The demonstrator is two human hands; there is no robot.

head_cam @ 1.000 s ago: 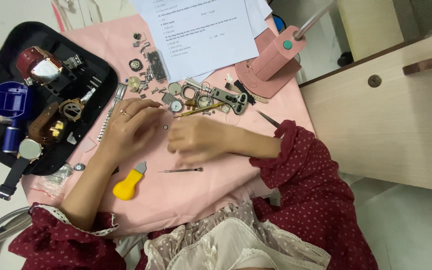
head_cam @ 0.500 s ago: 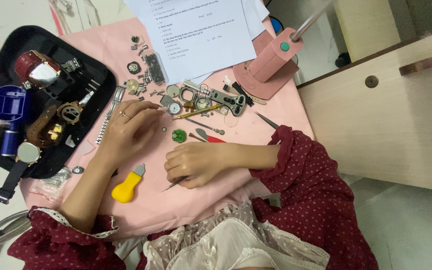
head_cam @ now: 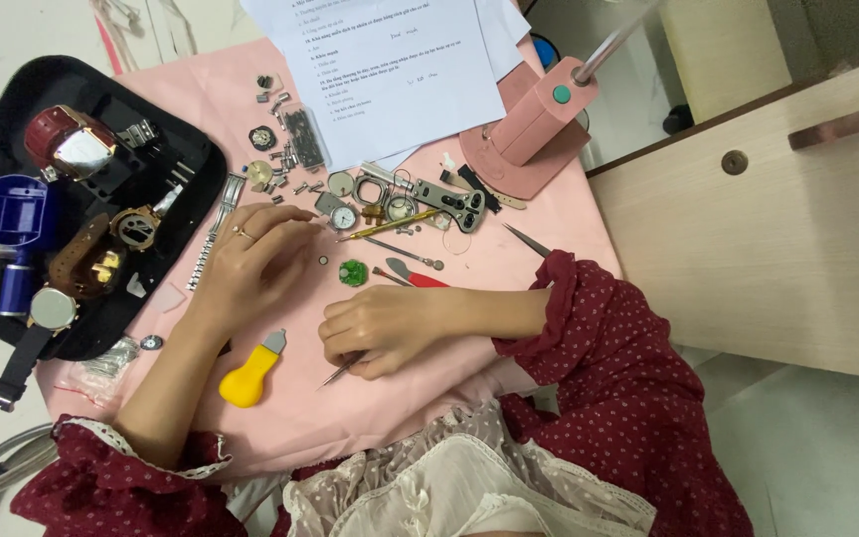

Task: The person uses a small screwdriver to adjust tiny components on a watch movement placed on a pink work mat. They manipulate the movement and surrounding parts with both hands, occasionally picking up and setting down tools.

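Right hand (head_cam: 390,328) pinches tweezers (head_cam: 342,370); left hand (head_cam: 251,261) curls empty over the counter (head_cam: 509,268) — a nudge could scatter tiny screws (head_cam: 322,261).

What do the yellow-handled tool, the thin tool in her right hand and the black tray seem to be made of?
The yellow-handled tool: probably smooth moulded plastic with a dull grey metal blade. The thin tool in the right hand: likely steel, slim, grey and pointed, though too small to be sure. The black tray: matte, with a soft rounded rim, so perhaps rubber, foam or leatherette.
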